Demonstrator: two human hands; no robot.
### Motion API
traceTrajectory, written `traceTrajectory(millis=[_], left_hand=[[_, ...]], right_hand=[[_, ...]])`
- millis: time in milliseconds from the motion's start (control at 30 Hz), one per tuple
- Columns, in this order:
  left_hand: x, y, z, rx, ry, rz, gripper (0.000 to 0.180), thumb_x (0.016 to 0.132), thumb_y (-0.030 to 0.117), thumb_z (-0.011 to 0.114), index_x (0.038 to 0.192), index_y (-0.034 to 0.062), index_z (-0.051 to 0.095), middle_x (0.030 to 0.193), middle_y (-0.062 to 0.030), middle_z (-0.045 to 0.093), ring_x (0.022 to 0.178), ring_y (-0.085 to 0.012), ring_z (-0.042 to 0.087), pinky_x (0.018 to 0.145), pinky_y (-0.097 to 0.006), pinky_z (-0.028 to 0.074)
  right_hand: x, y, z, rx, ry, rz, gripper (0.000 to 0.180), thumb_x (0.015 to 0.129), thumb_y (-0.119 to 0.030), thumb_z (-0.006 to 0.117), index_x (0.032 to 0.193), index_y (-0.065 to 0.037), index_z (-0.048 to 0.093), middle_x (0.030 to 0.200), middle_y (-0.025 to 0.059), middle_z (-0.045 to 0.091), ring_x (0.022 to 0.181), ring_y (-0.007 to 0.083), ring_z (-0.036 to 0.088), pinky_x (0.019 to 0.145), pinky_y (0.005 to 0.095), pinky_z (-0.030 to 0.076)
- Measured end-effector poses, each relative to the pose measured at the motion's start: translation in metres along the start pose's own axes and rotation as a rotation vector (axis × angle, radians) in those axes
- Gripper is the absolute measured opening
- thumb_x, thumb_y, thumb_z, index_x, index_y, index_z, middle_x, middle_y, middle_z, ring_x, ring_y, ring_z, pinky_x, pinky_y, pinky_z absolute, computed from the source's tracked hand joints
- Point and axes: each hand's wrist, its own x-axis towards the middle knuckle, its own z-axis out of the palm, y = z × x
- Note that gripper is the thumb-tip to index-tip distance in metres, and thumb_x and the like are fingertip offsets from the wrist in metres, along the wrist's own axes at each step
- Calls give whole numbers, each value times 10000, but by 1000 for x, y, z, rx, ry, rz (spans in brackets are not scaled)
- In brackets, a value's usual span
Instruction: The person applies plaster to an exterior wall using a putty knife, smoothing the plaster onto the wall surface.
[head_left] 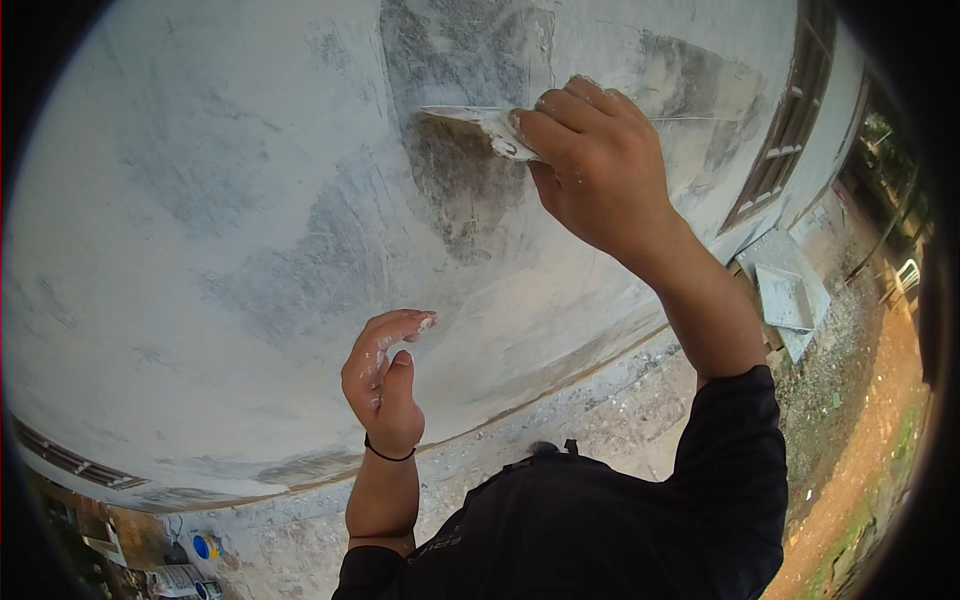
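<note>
Outdoors, the right hand (600, 165) grips a putty knife (480, 125), its blade pressed flat against a grey-patched plastered wall (230, 200); the left hand (385, 375) hovers empty, fingers loosely curled, just off the wall

We recorded a single view — a wide fisheye camera worn on the head, angled at a plastered wall (200, 200) close in front of us. The wall filled most of the frame, its straight edges bowed toward the dark circular rim. Our own forearms entered from the lower edge, the right hand (600, 170) raised near the top, the left hand (385, 385) nearer the lens. At the right margin the view reached a window (785, 120) and the ground (870, 400) — far off. No second view shared the scene.
</note>
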Motion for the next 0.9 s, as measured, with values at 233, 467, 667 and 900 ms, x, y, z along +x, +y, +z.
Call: traceTrajectory(millis=[233,467,667,900], left_hand=[[-4,-2,10,12,-41,-24,319,763,0,374,991,-78,584,983,-199,615,922,-254,587,750,-326,418],[-13,-5,5,-51,-46,-105,304,730,-25,408,973,-65,587,994,-170,615,932,-219,563,811,-315,420],[-20,-15,3,101,28,-163,311,756,-25,462,1048,-31,570,1025,-132,614,931,-208,561,783,-318,418],[0,-18,21,678,-75,148,289,766,52,660,1049,52,600,1013,-95,602,997,-242,525,790,-323,426]], right_hand=[[-113,-49,72,-193,47,-130,238,711,-148,572,890,-8,646,824,131,618,735,234,581,656,367,472],[-166,-86,75,-51,-50,-11,239,686,-142,577,882,-25,646,841,96,615,743,206,581,677,379,449],[-137,-64,30,177,-222,172,170,635,-54,622,805,-65,628,743,30,560,720,192,532,642,360,390],[-104,-23,7,729,-599,345,127,591,-54,689,693,-36,617,662,102,579,700,292,553,629,371,455]])
